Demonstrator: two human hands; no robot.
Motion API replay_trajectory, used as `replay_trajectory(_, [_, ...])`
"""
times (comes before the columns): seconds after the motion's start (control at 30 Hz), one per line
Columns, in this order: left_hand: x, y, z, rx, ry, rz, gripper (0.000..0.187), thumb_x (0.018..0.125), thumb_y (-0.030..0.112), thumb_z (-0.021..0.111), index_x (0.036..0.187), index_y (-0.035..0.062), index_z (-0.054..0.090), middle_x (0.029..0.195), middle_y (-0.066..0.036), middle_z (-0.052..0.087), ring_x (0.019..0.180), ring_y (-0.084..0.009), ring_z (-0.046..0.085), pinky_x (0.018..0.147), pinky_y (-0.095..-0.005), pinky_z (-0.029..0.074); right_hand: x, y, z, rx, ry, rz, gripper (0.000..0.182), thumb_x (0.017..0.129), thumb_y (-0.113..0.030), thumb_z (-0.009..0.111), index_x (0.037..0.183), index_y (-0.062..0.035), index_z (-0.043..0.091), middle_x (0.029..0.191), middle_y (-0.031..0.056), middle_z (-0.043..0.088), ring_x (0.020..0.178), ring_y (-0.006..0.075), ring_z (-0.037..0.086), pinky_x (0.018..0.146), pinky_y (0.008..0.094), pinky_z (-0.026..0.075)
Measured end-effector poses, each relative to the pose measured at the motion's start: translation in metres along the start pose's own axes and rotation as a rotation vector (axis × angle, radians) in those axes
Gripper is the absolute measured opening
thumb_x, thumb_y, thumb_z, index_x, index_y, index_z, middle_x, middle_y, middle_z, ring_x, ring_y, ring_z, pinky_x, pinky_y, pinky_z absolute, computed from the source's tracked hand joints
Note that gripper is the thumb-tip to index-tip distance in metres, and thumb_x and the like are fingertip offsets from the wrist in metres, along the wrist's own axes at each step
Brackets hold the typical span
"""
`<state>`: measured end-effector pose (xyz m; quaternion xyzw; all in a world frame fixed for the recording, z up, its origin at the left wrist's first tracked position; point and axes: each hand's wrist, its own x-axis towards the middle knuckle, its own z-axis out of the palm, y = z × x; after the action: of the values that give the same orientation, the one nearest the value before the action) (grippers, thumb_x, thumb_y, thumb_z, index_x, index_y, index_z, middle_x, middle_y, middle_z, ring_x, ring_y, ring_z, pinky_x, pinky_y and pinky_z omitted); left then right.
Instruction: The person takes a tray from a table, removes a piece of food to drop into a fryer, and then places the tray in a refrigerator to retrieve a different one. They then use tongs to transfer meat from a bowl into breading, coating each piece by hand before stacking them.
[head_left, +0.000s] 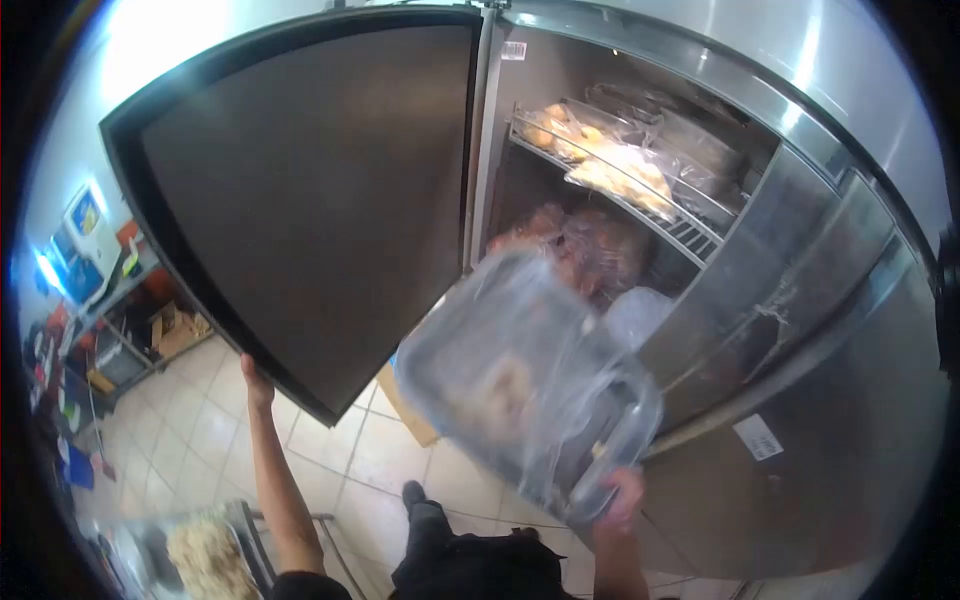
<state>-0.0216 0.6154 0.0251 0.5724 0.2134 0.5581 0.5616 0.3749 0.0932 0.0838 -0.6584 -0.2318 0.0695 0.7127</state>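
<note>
My left hand (257,382) is at the lower outer edge of the swung-open fridge door (310,200), gripping it; most of its fingers are hidden behind the door. In front of the fridge opening, a rectangular tray covered in clear plastic film (530,370) hangs tilted from my right hand (622,497), which is closed on its near right corner. Some pale food shows dimly through the film. The tray is slightly blurred, and its far end is close to bagged reddish food (580,250) inside the fridge.
A wire shelf (690,235) in the fridge carries bagged food (625,180) and clear containers. The second fridge door (780,290) stands at right. At lower left is a cart with a tray of pale food (210,560). A cardboard piece (408,408) lies on the tiled floor.
</note>
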Motion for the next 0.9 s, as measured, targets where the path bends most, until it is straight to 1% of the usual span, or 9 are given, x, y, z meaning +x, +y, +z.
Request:
replay_trajectory(0.07, [0.021, -0.015, -0.029, -0.049, 0.02, 0.016, 0.08, 0.092, 0.075, 0.043, 0.142, 0.0123, 0.047, 0.131, -0.002, 0.053, 0.121, -0.021, 0.049, 0.103, -0.0383, 0.038, 0.041, -0.064, 0.068, 0.652, 0.189, 0.403, 0.023, 0.076, -0.013, 0.067, 0.098, -0.0049, 0.064, 0.095, 0.0084, 0.064, 0.092, 0.0243, 0.063, 0.087, 0.0387, 0.051])
replay_trajectory(0.27, [0.052, -0.017, -0.05, -0.126, -0.09, 0.064, 0.09, 0.084, 0.076, 0.057, 0.137, 0.005, 0.051, 0.126, -0.004, 0.06, 0.116, -0.0216, 0.057, 0.098, -0.0396, 0.046, 0.169, -0.152, 0.23, 0.912, 0.134, -0.116, 0.036, 0.09, -0.019, 0.06, 0.124, -0.0094, 0.057, 0.116, 0.0038, 0.06, 0.112, 0.0177, 0.058, 0.097, 0.0389, 0.049])
replay_trajectory(0.33, [0.06, -0.021, -0.06, -0.105, -0.113, 0.021, 0.096, 0.08, 0.08, 0.057, 0.143, 0.0073, 0.046, 0.135, -0.006, 0.054, 0.125, -0.0241, 0.051, 0.104, -0.0426, 0.042, 0.228, -0.142, 0.264, 0.868, 0.237, -0.198, 0.055, 0.09, -0.012, 0.06, 0.142, -0.0139, 0.042, 0.13, 0.0066, 0.055, 0.125, 0.0216, 0.052, 0.1, 0.0478, 0.048])
replay_trajectory(0.4, [0.063, -0.045, -0.096, -0.097, -0.193, 0.015, 0.099, 0.082, 0.082, 0.053, 0.149, 0.0109, 0.041, 0.143, -0.006, 0.049, 0.131, -0.0254, 0.047, 0.109, -0.0449, 0.038, 0.268, -0.168, 0.303, 0.902, 0.375, -0.191, 0.092, 0.087, -0.003, 0.061, 0.156, -0.0286, 0.005, 0.151, 0.0096, 0.034, 0.136, 0.0319, 0.041, 0.102, 0.0691, 0.039])
replay_trajectory(0.47, [0.067, -0.047, -0.095, -0.142, -0.229, 0.055, 0.098, 0.083, 0.082, 0.05, 0.149, 0.011, 0.04, 0.144, -0.007, 0.048, 0.131, -0.0265, 0.047, 0.109, -0.0456, 0.038, 0.297, -0.203, 0.339, 0.937, 0.485, -0.205, 0.103, 0.088, -0.004, 0.062, 0.157, -0.0284, -0.01, 0.152, 0.012, 0.033, 0.136, 0.0323, 0.041, 0.103, 0.0693, 0.037])
replay_trajectory(0.57, [0.068, -0.03, -0.071, -0.104, -0.107, 0.099, 0.095, 0.086, 0.08, 0.047, 0.15, 0.0107, 0.039, 0.145, -0.008, 0.047, 0.131, -0.0283, 0.046, 0.11, -0.0469, 0.037, 0.387, -0.197, 0.368, 0.772, 0.668, -0.337, 0.112, 0.09, -0.011, 0.065, 0.154, -0.017, -0.026, 0.152, 0.0185, 0.032, 0.13, 0.032, 0.048, 0.106, 0.0496, 0.046])
replay_trajectory(0.7, [0.064, -0.022, -0.075, -0.119, -0.133, -0.006, 0.095, 0.086, 0.08, 0.046, 0.151, 0.0106, 0.038, 0.144, -0.009, 0.047, 0.131, -0.0301, 0.046, 0.11, -0.0488, 0.037, 0.476, -0.209, 0.386, 0.519, 0.91, -0.047, 0.113, 0.089, -0.009, 0.064, 0.152, -0.012, -0.03, 0.153, 0.0201, 0.03, 0.128, 0.03, 0.05, 0.108, 0.0385, 0.045])
replay_trajectory(0.83, [0.058, -0.029, -0.08, -0.06, 0.011, 0.089, 0.101, 0.084, 0.082, 0.047, 0.146, 0.0008, 0.041, 0.14, -0.013, 0.05, 0.126, -0.0295, 0.05, 0.104, -0.0492, 0.044, 0.517, -0.229, 0.394, 0.961, 0.78, -0.559, 0.121, 0.078, -0.008, 0.074, 0.155, -0.0044, -0.019, 0.157, 0.0278, 0.022, 0.135, 0.0321, 0.044, 0.113, 0.0439, 0.039])
replay_trajectory(0.9, [0.061, -0.018, -0.067, -0.071, -0.068, 0.172, 0.104, 0.083, 0.084, 0.045, 0.146, 0.0012, 0.041, 0.14, -0.013, 0.05, 0.125, -0.0311, 0.051, 0.103, -0.0504, 0.045, 0.568, -0.234, 0.385, 0.633, 0.935, -0.123, 0.118, 0.081, -0.011, 0.074, 0.154, -0.0044, -0.018, 0.153, 0.0289, 0.031, 0.133, 0.0333, 0.046, 0.108, 0.0511, 0.043])
